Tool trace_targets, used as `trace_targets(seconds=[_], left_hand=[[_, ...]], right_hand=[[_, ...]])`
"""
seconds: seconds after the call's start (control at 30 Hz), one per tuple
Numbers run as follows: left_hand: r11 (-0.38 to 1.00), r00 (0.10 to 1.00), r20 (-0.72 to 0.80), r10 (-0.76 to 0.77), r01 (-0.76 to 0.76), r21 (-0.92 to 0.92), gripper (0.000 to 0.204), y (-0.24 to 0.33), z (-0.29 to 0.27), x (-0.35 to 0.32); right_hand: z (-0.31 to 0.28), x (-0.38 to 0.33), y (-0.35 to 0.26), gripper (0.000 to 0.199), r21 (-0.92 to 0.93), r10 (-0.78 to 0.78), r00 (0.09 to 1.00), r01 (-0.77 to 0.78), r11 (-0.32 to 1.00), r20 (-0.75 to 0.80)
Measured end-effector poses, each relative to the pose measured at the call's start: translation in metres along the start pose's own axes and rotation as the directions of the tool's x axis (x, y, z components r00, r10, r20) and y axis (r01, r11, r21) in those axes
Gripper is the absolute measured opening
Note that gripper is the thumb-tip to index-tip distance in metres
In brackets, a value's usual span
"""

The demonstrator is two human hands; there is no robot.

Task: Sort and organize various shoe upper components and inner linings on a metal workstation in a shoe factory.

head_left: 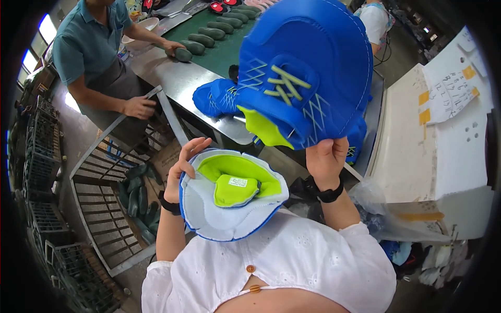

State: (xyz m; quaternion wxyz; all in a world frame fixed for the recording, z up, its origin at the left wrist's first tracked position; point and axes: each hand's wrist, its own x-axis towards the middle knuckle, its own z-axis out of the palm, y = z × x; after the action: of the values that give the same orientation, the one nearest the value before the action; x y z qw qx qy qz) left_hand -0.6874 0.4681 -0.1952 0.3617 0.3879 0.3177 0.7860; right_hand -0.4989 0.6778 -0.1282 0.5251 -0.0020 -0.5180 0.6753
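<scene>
My left hand (183, 166) grips the edge of a shoe upper (229, 219) in front of my chest. Its white inner side faces me, and its lime-green lining and tongue with a small white label show in the middle. Raised at the upper right is a second shoe upper (334, 68), bright blue with lime laces and a lime collar. My right hand (326, 160) pinches that one by its lower edge, fingers partly hidden behind it. Black bands circle both my wrists. More blue shoe uppers (216, 98) lie on the metal table edge beyond.
Across the table (167, 78), a co-worker (96, 47) touches one of several dark green shoe lasts (201, 39) lined up on a green belt. A barred metal cart (104, 208) holding lasts stands at left. At right is a pale box (402, 151) with taped papers.
</scene>
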Motion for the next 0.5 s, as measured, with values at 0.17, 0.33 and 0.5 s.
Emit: trace_targets(seconds=[0.17,0.33,0.5], left_hand=[[0.998,0.997,0.068,0.039,-0.042,0.047,0.022,-0.008,-0.003,0.002],[0.847,0.861,-0.166,-0.48,0.406,-0.342,0.042,-0.032,-0.005,-0.013],[0.88,0.8,-0.367,-0.475,0.426,-0.209,0.048,-0.086,-0.022,-0.055]], right_hand=[[0.004,-0.005,-0.006,0.022,-0.216,-0.047,0.945,0.121,0.969,0.323],[-0.002,0.001,0.005,0.026,-0.404,0.323,0.387,0.148,0.903,0.864],[-0.015,-0.024,0.016,0.056,-0.492,0.611,0.498,-0.363,0.791,0.616]])
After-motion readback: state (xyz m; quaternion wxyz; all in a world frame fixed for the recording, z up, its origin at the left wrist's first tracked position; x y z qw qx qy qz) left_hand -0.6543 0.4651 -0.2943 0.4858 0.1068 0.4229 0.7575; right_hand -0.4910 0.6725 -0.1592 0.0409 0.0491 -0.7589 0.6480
